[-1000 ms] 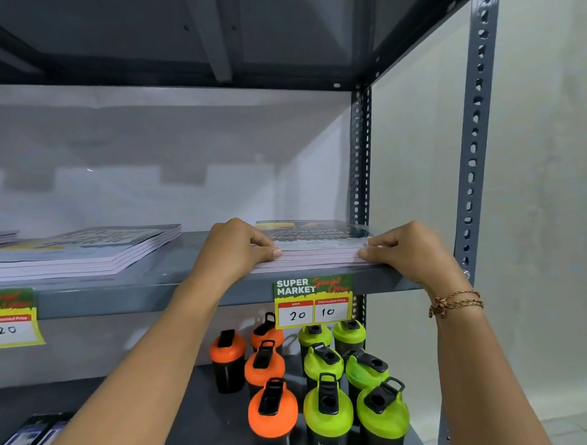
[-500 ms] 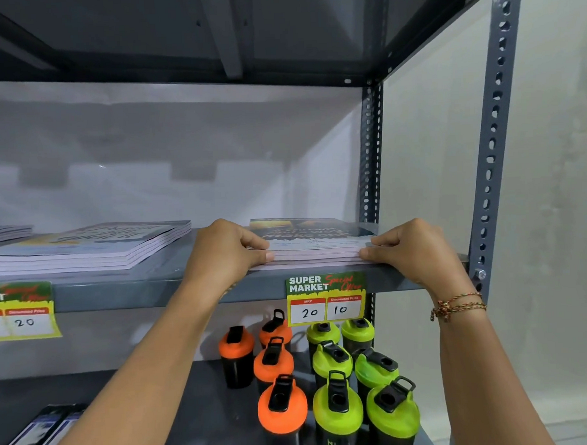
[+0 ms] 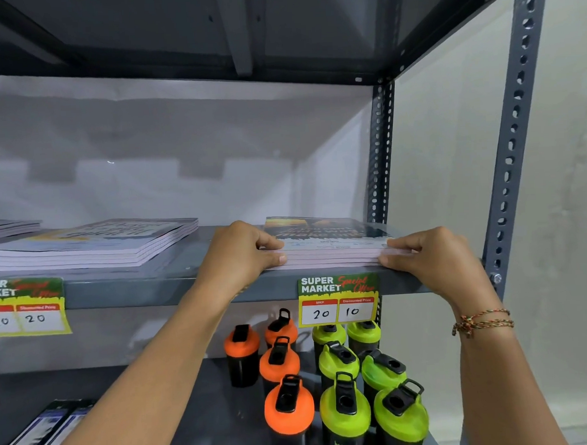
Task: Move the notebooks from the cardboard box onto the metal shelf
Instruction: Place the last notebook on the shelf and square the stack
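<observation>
A small stack of notebooks [image 3: 330,246] lies flat on the metal shelf [image 3: 160,290], near its right end and close to the front edge. The stack sits right between the two hands. Its long side seems to run from left to right, along the shelf edge, though the view is low and it is hard to be sure.

The left hand [image 3: 240,258] holds the left end of the stack. Its thumb is on top and its fingers press on the side. The right hand [image 3: 435,258] holds the right end the same way, with the fingers curled against the edges of the pages. Both hands are closed on the stack, one at each end, and both are just as near to it.

This looks like the last bit of putting the stack down. The stack is already resting on the shelf, so the hands may only need to push it straight and then let go. Any push would go away from the person, toward the back.

A second stack [image 3: 94,244] lies well apart to the left on the same shelf. A price tag [image 3: 338,299] hangs on the front edge, just below the held stack. Orange and green bottles [image 3: 326,379] stand on the shelf below. The cardboard box is not in view.
</observation>
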`<state>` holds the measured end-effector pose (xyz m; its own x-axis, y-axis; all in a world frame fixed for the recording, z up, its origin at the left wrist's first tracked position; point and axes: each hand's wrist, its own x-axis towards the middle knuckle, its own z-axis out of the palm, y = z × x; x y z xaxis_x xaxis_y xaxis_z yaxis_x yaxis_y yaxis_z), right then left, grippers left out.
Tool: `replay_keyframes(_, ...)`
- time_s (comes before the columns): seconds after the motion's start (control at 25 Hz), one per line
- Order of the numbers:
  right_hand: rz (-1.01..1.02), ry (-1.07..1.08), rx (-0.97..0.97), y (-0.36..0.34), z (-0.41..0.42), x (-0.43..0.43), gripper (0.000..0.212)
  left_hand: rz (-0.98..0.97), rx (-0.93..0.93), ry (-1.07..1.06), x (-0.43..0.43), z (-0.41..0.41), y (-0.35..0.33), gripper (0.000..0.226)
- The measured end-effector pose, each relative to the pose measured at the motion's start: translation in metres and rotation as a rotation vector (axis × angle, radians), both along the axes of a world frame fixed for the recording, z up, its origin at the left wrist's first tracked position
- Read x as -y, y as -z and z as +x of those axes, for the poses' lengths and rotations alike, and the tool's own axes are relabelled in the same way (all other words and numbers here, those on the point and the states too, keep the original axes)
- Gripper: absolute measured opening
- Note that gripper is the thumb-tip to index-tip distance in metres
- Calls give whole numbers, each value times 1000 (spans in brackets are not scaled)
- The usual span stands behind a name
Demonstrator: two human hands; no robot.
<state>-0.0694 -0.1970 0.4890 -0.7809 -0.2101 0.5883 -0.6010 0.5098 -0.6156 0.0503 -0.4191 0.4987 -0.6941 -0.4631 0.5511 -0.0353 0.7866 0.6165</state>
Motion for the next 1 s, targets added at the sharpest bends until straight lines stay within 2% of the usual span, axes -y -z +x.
replay_keyframes(0.36,-78,0,20,2,-3,0,38,60,-19,-30,-5,0,-3,32)
replay_keyframes(0.6,-73,-17,26,2,-4,6,38,16,-31,-57,0,6,2,29)
replay_keyframes(1.0,-100,-5,-8,8,-4,8,34,28,-36,25,9,6,4,30)
